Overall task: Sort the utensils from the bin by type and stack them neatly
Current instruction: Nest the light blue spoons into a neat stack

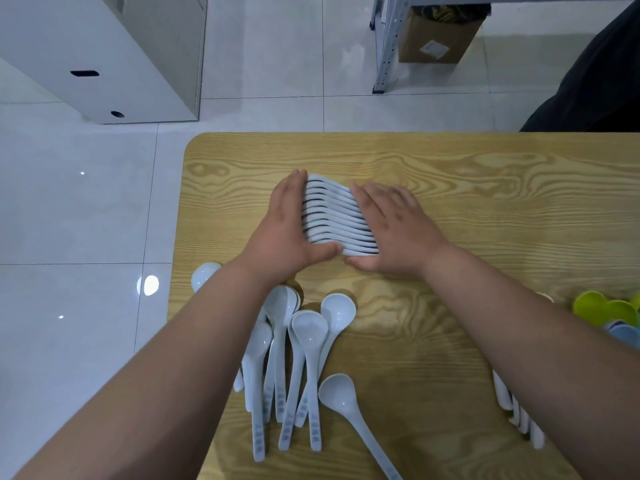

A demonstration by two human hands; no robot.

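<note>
Wooden table (pixel 485 202), spoon row (pixel 336 216) between left hand (pixel 287 230), right hand (pixel 394 230) (both touching)

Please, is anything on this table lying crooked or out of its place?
Yes. The spoon row between the left hand and right hand is tidy, but the loose spoons nearer the person lie crossed in a heap, and one spoon lies apart by the left edge of the table.

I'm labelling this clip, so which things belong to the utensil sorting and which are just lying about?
Job: nested spoon row between left hand and right hand; loose white spoons; coloured utensils.
Lying about: cardboard box; white cabinet; metal rack.
</note>
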